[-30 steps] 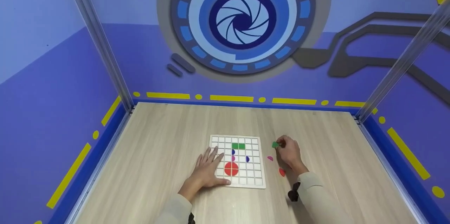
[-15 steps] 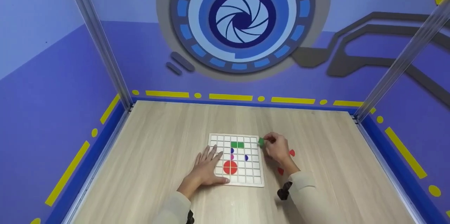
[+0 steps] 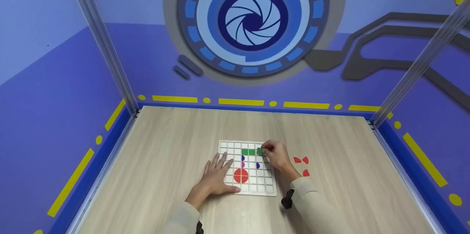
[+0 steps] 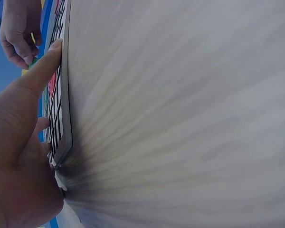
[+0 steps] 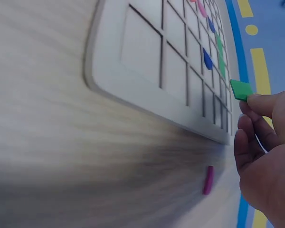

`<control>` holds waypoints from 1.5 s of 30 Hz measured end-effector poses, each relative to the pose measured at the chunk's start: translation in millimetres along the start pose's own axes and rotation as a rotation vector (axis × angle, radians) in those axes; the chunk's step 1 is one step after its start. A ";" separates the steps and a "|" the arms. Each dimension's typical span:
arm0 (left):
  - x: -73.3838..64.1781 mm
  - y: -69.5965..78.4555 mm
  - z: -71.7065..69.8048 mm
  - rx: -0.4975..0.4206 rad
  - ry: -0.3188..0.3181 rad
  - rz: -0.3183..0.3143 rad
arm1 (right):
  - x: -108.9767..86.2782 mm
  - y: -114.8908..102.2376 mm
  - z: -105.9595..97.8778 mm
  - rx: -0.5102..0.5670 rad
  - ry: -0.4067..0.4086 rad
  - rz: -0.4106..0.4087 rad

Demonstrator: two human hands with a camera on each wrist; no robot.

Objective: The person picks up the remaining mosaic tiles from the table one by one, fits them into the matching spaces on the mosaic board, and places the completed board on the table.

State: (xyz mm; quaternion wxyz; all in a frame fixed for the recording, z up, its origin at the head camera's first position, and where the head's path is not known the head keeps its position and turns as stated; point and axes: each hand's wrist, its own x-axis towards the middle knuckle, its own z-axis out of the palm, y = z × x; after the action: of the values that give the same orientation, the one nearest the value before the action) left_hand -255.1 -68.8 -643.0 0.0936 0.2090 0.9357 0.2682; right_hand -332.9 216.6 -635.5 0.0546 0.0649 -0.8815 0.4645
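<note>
We take the board as a clock face, with twelve at its far edge. Nearest to us, at eight o'clock, lies the left hand (image 3: 217, 178); its fingers are spread apart, they hold nothing, and they rest on the side of the grid board (image 3: 261, 182), the thumb at the near edge. Toward seven o'clock from the centre we see the red disc (image 3: 238, 178) on the cells. Outside, toward three o'clock, three red wedges (image 3: 306, 172) lie on the table (image 3: 176, 146). Close to the centre are the pink half-disc (image 3: 242, 165) and two blue half-discs (image 3: 258, 165). The right wrist view shows also a magenta piece (image 5: 208, 180) on the table, just beside the board.

At two o'clock, the right hand (image 3: 278, 156) has thumb and forefinger clamped on the green square (image 5: 240, 90), which is tilted over the cells; whether it touches them, we cannot tell. At twelve o'clock sits the green pair (image 3: 245, 151).

We judge that the step in hand is the placing of this square, perhaps beside the pair. The next move calls for turning it flat, matching its edges with the grid lines, and only then loosening the pinch.
</note>
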 end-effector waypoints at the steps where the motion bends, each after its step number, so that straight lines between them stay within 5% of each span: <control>1: 0.0 -0.2 0.0 -0.002 0.002 0.003 | 0.6 1.6 1.7 0.003 -0.001 0.004; 19: -1.4 1.5 -0.6 0.020 -0.008 -0.011 | 2.7 6.3 12.2 0.015 -0.005 0.066; 32: -1.8 1.4 -1.7 0.021 -0.008 -0.005 | 2.3 7.3 21.9 -0.086 0.040 0.057; 38: -2.3 2.5 -1.2 0.027 -0.014 0.008 | -4.0 -1.6 7.8 -0.164 -0.060 0.026; 45: -1.2 1.2 -2.7 0.018 -0.013 0.006 | -11.6 -18.1 -33.3 -0.206 -0.172 -0.060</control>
State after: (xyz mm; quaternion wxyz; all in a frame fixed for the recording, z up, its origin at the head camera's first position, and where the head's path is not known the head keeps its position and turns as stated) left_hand -254.4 -69.6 -640.0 0.0969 0.2141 0.9369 0.2589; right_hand -317.3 234.8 -603.9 -0.0010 0.1250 -0.9236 0.3624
